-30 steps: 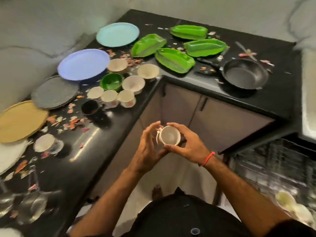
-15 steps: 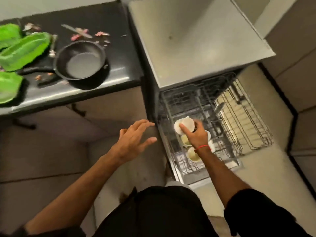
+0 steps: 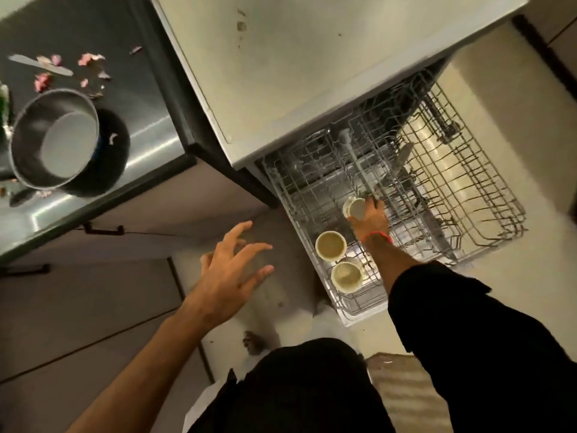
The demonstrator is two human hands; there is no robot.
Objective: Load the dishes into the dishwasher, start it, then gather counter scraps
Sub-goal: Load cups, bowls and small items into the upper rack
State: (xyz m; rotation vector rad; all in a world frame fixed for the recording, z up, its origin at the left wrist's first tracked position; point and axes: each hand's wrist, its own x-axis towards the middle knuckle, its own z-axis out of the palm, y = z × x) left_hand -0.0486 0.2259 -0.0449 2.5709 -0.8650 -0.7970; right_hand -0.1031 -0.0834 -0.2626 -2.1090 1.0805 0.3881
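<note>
The dishwasher's upper wire rack (image 3: 468,195) is pulled out to the right of the black counter. My right hand (image 3: 371,218) reaches down into the rack and grips a small white cup (image 3: 354,207) tilted on its side. Two more white cups (image 3: 331,245) (image 3: 346,275) stand mouth-up in the rack's near left corner. My left hand (image 3: 232,273) hovers over the floor beside the rack, fingers spread, holding nothing.
A dark frying pan (image 3: 54,139) sits on the black counter (image 3: 150,114) at the left, with pink scraps (image 3: 90,57) and a knife (image 3: 40,64) behind it. The dishwasher's pale top (image 3: 312,57) fills the upper middle. A striped mat (image 3: 406,392) lies on the floor.
The view swung from the dish-covered counter to the dishwasher. My left hand let go of the cup; my right hand carried it down and further back into the rack.
</note>
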